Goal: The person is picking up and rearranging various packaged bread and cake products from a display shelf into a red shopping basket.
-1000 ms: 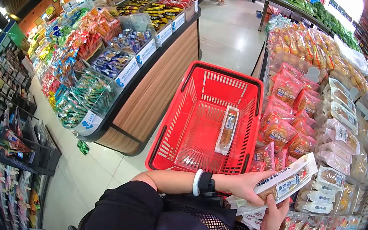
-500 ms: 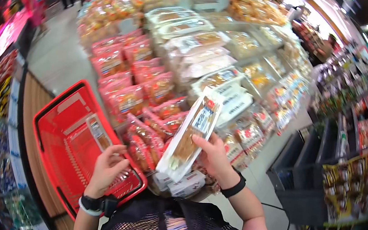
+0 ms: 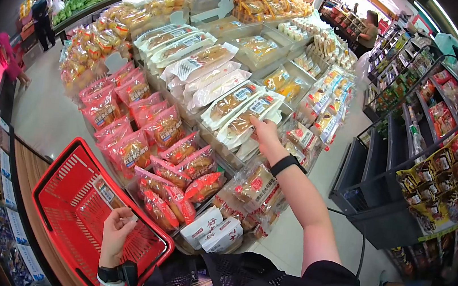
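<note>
My right hand reaches out to the display and grips the near end of a long packaged bread loaf in a clear and white wrapper. That loaf lies beside a matching packaged loaf. Close to my body, my left hand is above the near side of a red shopping basket. Its fingers are curled in toward the thumb, and whatever may be between them is too small to make out. Inside the basket lies one narrow package with a label.
Pink bags of bread fill the display's left side. White boxes stand at its near corner. A dark shelf rack with snack packs is on the right. Another person stands at the back right.
My right hand has carried the packaged loaf from in front of me away to the display row. My left hand has curled its fingers more and dropped slightly. The view has shifted.
</note>
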`<state>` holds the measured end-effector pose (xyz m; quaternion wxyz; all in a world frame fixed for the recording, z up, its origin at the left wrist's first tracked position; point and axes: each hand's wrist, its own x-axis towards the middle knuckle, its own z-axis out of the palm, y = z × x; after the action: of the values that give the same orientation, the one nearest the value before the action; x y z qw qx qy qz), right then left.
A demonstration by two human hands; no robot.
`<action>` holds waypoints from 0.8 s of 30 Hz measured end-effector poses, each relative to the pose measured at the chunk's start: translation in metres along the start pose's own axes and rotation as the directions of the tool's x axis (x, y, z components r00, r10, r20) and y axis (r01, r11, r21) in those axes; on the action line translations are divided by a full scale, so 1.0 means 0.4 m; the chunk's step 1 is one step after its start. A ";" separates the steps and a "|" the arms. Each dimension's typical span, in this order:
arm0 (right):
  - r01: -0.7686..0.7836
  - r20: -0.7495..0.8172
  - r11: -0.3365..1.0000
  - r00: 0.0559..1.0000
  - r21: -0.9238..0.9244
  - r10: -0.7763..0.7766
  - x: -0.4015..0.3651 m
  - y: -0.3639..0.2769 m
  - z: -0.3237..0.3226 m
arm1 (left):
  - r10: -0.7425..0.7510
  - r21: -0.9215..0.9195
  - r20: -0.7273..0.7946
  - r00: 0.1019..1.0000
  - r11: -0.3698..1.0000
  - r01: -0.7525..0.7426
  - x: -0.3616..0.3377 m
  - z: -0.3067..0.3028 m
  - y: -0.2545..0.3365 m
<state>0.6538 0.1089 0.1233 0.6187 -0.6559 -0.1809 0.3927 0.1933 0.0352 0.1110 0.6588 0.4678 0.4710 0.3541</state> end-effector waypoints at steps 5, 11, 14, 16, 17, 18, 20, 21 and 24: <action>0.034 -0.142 0.986 0.988 -0.164 -0.057 0.067 0.016 0.013 | -0.018 0.040 -0.038 0.999 0.999 0.019 0.001 -0.001 0.005; 0.100 -0.141 0.871 0.972 -0.480 -0.189 0.071 0.037 0.017 | -0.039 0.070 -0.059 0.997 0.997 0.043 0.039 -0.041 -0.025; 0.176 -0.153 0.753 0.926 -0.634 -0.345 0.019 0.032 0.036 | -0.062 0.095 -0.065 0.996 0.993 0.068 0.085 -0.088 -0.071; 0.180 -0.153 0.752 0.924 -0.634 -0.350 0.002 0.033 0.042 | -0.126 0.051 -0.102 0.987 0.990 0.131 0.122 -0.129 -0.121; 0.181 -0.154 0.750 0.923 -0.636 -0.354 0.000 0.033 0.045 | -0.123 0.053 -0.103 0.987 0.990 0.129 0.137 -0.138 -0.134; 0.183 -0.153 0.751 0.923 -0.635 -0.354 0.009 0.037 0.038 | -0.188 0.074 -0.169 0.968 0.976 0.202 0.148 -0.145 -0.148; 0.198 -0.034 0.892 0.972 -0.405 -0.231 0.029 0.049 0.023 | -0.252 0.087 -0.244 0.936 0.956 0.280 0.171 -0.173 -0.195; 0.200 -0.026 0.893 0.973 -0.404 -0.230 0.037 0.063 0.024 | -0.282 0.074 -0.314 0.907 0.945 0.319 0.189 -0.200 -0.232; 0.234 0.013 0.919 0.970 -0.318 -0.243 0.060 0.082 0.005 | -0.322 0.088 -0.441 0.838 0.913 0.398 0.257 -0.281 -0.344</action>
<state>0.6592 0.1220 0.0853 0.5509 -0.7250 -0.3118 0.2714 0.1214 0.1173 -0.0629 0.5537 0.3403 0.7097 0.2720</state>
